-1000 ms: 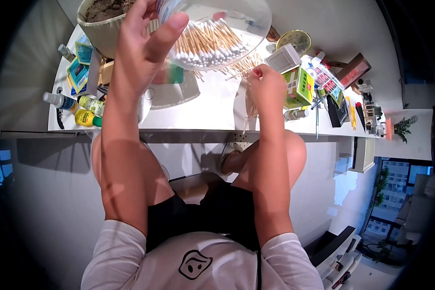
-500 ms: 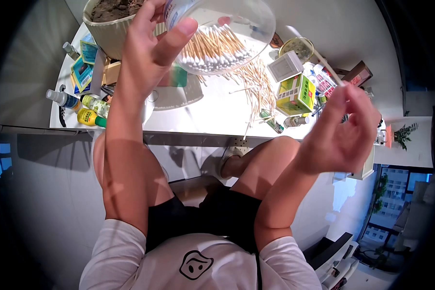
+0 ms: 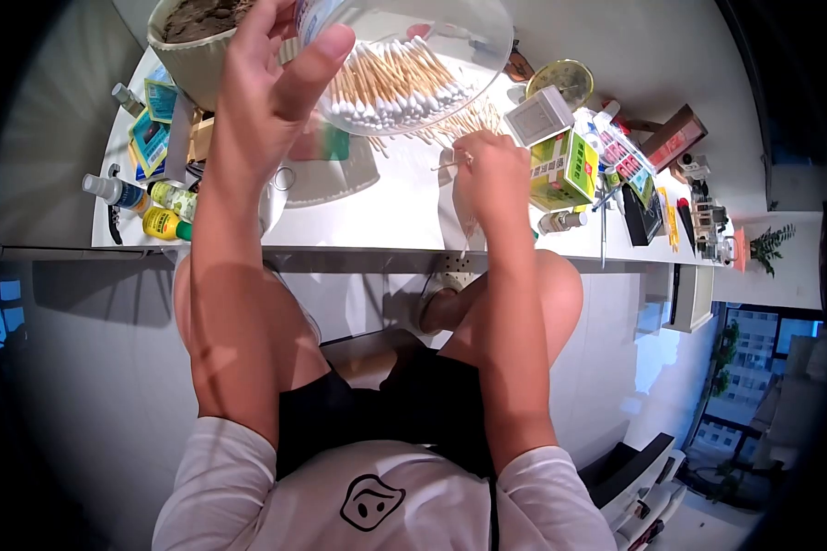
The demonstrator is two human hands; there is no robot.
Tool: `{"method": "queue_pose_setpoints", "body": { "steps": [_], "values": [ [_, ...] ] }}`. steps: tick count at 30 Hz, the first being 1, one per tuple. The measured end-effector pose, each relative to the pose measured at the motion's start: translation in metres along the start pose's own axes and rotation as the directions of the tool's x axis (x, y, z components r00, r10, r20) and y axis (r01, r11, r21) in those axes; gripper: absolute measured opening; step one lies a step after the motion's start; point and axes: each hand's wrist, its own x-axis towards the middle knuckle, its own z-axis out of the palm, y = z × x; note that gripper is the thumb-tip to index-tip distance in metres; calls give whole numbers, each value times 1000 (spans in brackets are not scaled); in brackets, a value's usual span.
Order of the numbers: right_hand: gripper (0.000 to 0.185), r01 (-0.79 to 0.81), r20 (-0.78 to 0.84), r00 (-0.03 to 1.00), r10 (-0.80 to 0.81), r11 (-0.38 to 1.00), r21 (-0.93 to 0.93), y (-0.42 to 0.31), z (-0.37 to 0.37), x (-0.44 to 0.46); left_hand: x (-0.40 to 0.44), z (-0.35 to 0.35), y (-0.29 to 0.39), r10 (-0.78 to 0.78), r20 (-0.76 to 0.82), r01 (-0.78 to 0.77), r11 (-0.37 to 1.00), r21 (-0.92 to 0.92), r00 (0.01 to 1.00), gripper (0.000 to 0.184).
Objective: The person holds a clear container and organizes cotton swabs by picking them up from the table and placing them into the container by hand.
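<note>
My left hand (image 3: 280, 78) is closed around the rim of a clear round tub (image 3: 473, 69), raised and tilted above the desk. Inside lie many cotton swabs (image 3: 390, 81) with white tips and wooden sticks. Beneath the tub, more loose swabs (image 3: 473, 119) are strewn over the white desktop. My right hand (image 3: 494, 174) is down among these loose swabs with its fingers pinched together. One swab (image 3: 446, 166) juts out at its fingertips, and part of the pile is hidden behind the hand.
On the white desk (image 3: 368, 220), a green-yellow box (image 3: 563, 170) stands beside my right hand, with a white case (image 3: 539, 117) and a round lid (image 3: 560, 84) behind. A plant pot (image 3: 193, 60) and several bottles, including a yellow one (image 3: 164, 223), sit at left.
My right hand has come from the right, where a pale stick showed at its fingers, down to the loose swabs. The tub in my left hand has shifted slightly left.
</note>
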Motion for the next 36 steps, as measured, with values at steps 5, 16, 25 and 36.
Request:
{"method": "queue_pose_setpoints", "body": {
  "steps": [5, 16, 25, 36],
  "values": [
    [9, -141, 5, 990, 143, 986, -94, -3, 16, 0, -1, -1, 1, 20, -9, -20, 1000, 20, 1000, 77],
    [26, 145, -629, 777, 5, 972, 187, -33, -75, 25, 1, 2, 5, 74, -21, -73, 997, 37, 997, 77],
    [13, 202, -538, 836, -111, 973, 113, -89, -76, 50, -1, 6, -3, 73, 22, -73, 997, 3, 997, 70],
    [15, 143, -635, 765, 104, 935, 325, -50, -100, 33, 1, 5, 0, 63, 4, -63, 995, 73, 998, 69]
  ]
}}
